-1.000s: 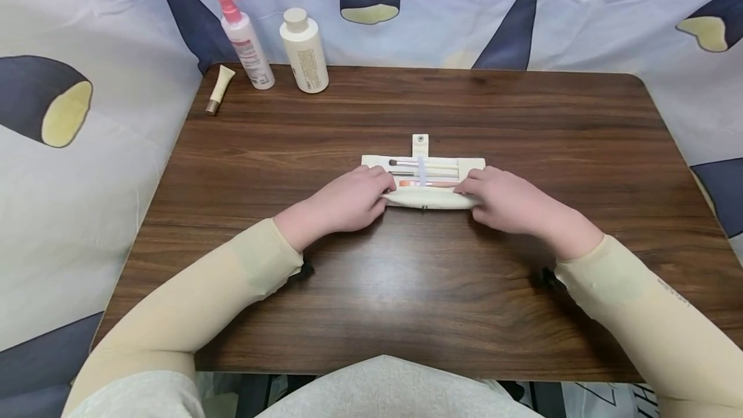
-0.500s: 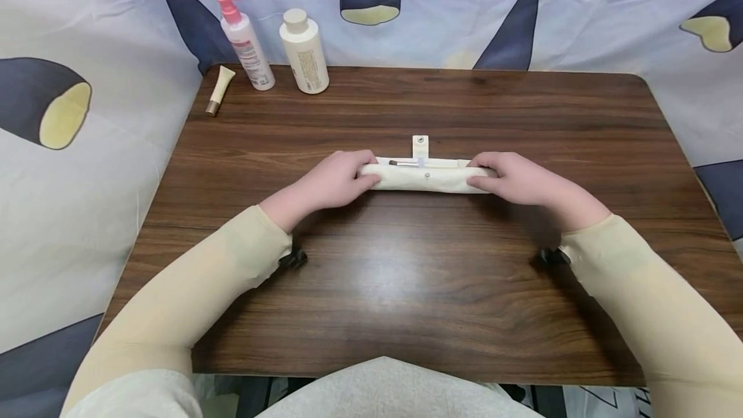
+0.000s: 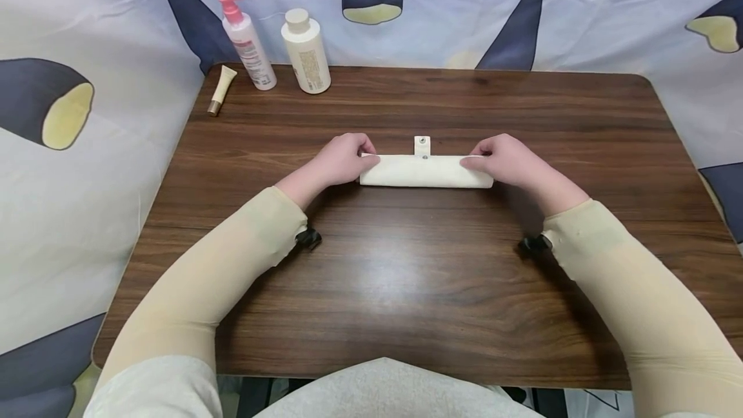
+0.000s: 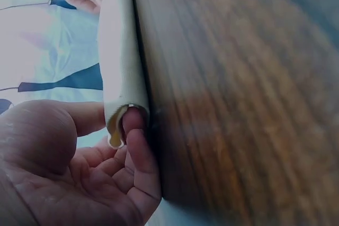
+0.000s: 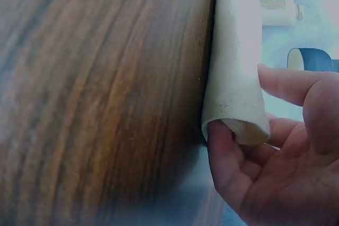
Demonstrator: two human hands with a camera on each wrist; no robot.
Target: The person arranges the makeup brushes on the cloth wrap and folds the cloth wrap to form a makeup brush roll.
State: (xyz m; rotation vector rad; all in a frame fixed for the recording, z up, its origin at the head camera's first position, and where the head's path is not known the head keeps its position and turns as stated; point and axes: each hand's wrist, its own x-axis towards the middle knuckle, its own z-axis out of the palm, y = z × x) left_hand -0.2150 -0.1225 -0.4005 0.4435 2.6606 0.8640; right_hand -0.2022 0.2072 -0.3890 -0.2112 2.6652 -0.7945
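A white fabric brush roll (image 3: 426, 173) lies folded into a flat tube at the middle of the table, its snap tab (image 3: 422, 146) sticking out on the far side. My left hand (image 3: 344, 160) grips its left end, thumb on top. At the right end, my right hand (image 3: 504, 159) holds it the same way. In the left wrist view, fingers of the left hand (image 4: 85, 162) reach into the open end of the roll (image 4: 119, 51). A finger of the right hand (image 5: 280, 168) is likewise inside the roll (image 5: 235, 67) in the right wrist view. The brushes are hidden inside.
A pink-topped pump bottle (image 3: 249, 50) and a white capped bottle (image 3: 307, 57) stand at the back left of the brown wooden table (image 3: 395, 315). Left of them lies a small cream tube (image 3: 222, 90). A patterned cloth (image 3: 441, 5) hangs behind the table.
Both hands have moved away from the body, rolling the near edge of the brush roll over. The brushes, visible a second ago, are now covered, and the roll is narrower.
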